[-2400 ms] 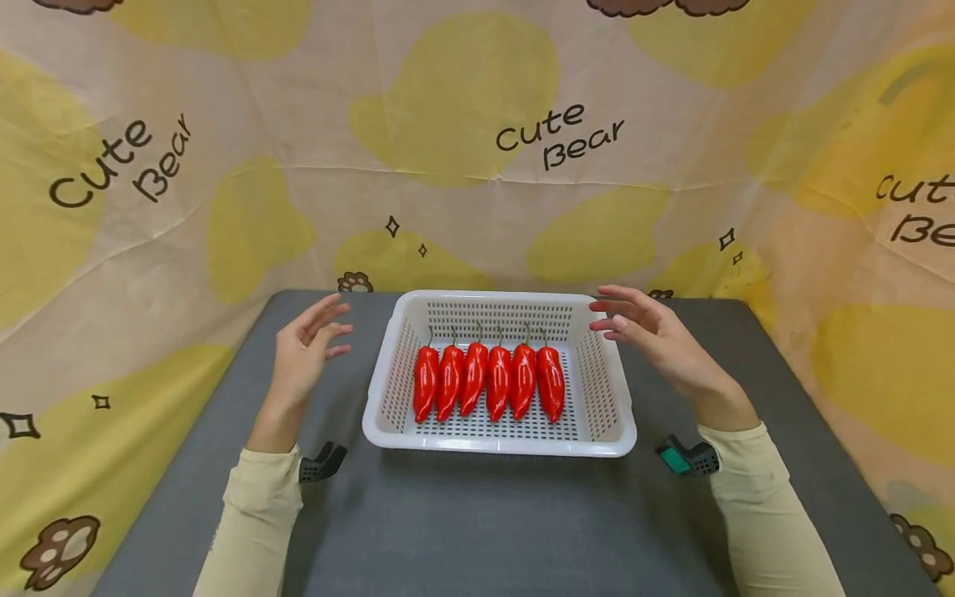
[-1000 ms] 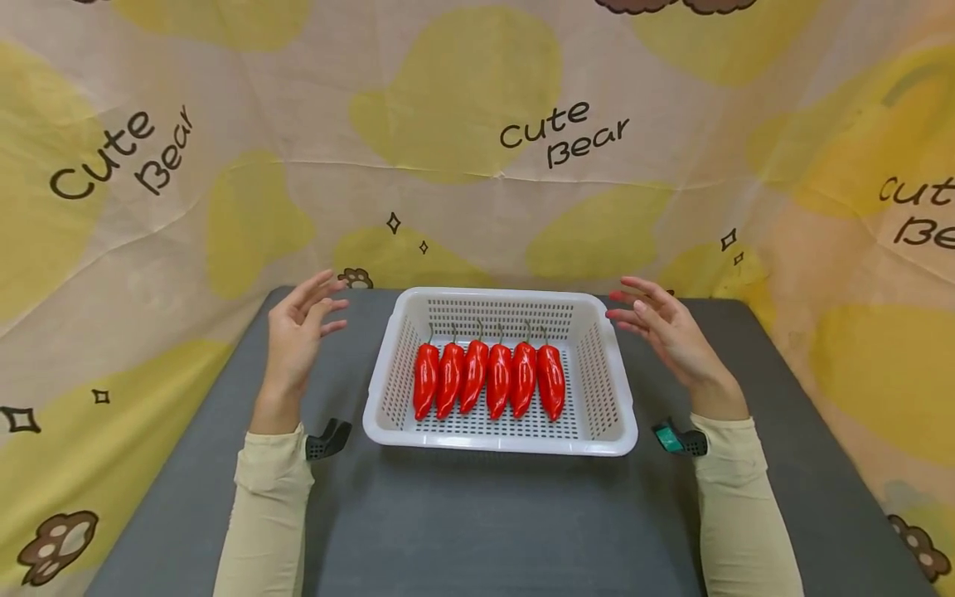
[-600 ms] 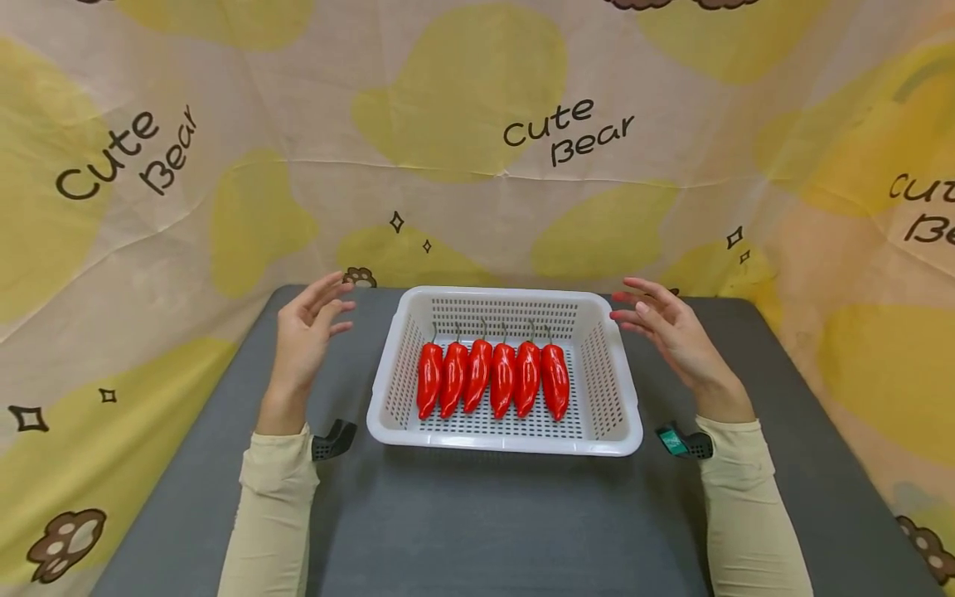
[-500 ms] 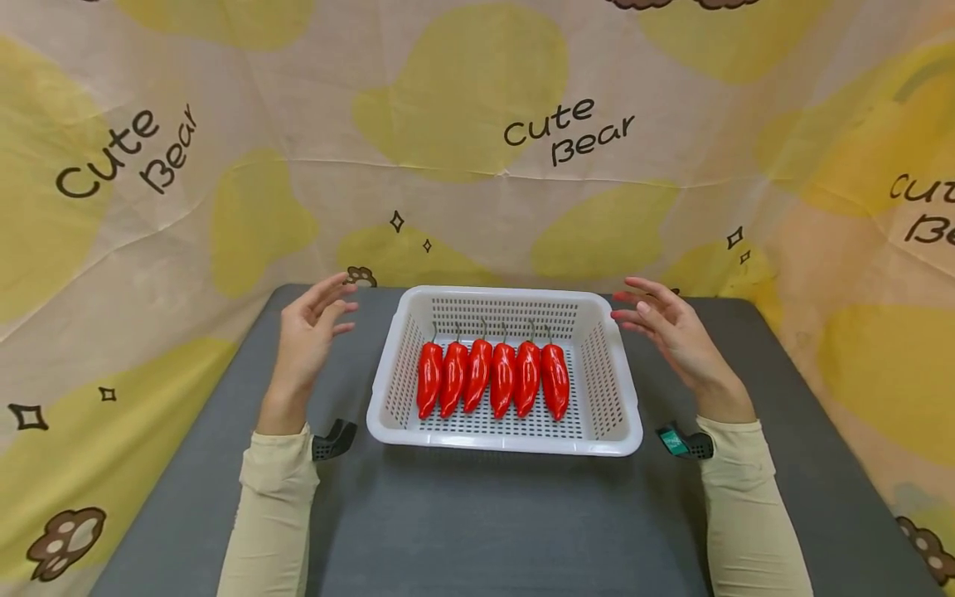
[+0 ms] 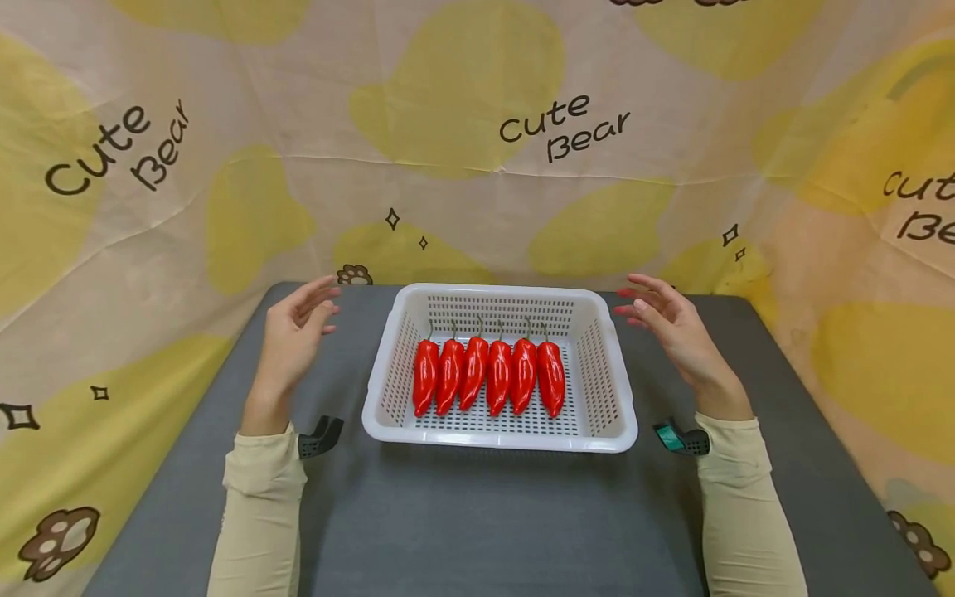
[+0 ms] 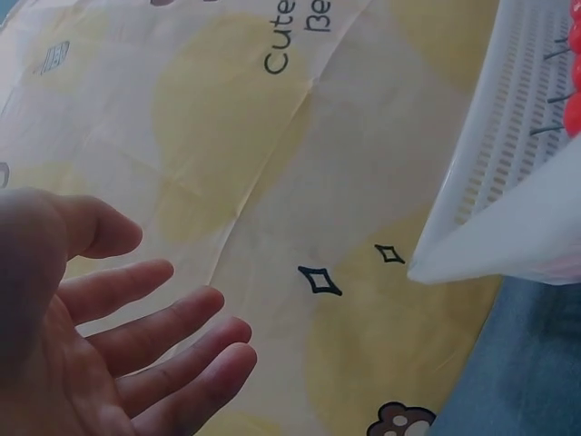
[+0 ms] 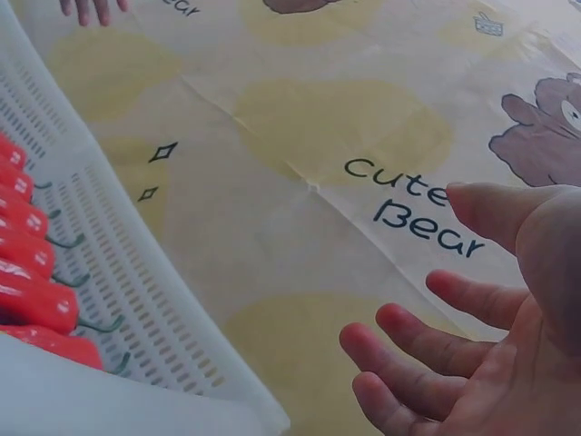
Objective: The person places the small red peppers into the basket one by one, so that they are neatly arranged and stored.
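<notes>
Several glossy red chili peppers [image 5: 475, 375] lie side by side in a row, green stems pointing to the back, inside a white perforated plastic basket [image 5: 500, 444]. My left hand [image 5: 293, 336] hovers left of the basket, fingers loosely bent and holding nothing; in the left wrist view the hand [image 6: 136, 345] has its fingers spread, apart from the basket wall [image 6: 490, 173]. My right hand [image 5: 675, 332] hangs just right of the basket's back right corner. Its relaxed fingers [image 7: 418, 345] hold nothing in the right wrist view, where pepper stems show over at the left.
The basket stands on a dark grey table [image 5: 492, 522]. Behind and beside it hangs a cream and yellow cloth [image 5: 448, 108] printed with "Cute Bear". A black wrist mount [image 5: 321, 437] sits at the left cuff and another mount [image 5: 681, 437] at the right.
Over the span, my right hand has drawn off the basket's right rim to the outside. Lately my left hand has shifted slightly left, away from the basket. The peppers and basket stay put.
</notes>
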The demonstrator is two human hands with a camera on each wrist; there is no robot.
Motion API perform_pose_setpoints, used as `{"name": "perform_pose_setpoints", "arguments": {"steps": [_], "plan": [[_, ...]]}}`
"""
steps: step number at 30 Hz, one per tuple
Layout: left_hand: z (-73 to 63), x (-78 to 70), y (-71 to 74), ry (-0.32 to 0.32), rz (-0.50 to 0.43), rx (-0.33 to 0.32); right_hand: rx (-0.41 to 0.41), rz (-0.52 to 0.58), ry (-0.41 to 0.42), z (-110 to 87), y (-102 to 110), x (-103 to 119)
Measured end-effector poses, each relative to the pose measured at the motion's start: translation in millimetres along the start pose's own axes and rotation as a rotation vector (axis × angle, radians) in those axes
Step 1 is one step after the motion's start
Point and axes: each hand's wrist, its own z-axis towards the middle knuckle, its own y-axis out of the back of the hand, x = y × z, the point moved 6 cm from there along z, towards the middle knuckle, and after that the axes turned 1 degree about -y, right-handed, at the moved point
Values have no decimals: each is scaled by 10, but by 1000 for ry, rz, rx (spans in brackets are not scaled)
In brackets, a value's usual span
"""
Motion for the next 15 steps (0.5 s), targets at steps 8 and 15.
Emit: {"name": "perform_pose_setpoints", "arguments": {"steps": [8, 15], "plan": [[-27, -46, -1, -30, 192, -13, -39, -111, -23, 5, 12, -34], [-26, -34, -113, -50, 344, 56, -40, -221, -61, 54, -45, -78]]}}
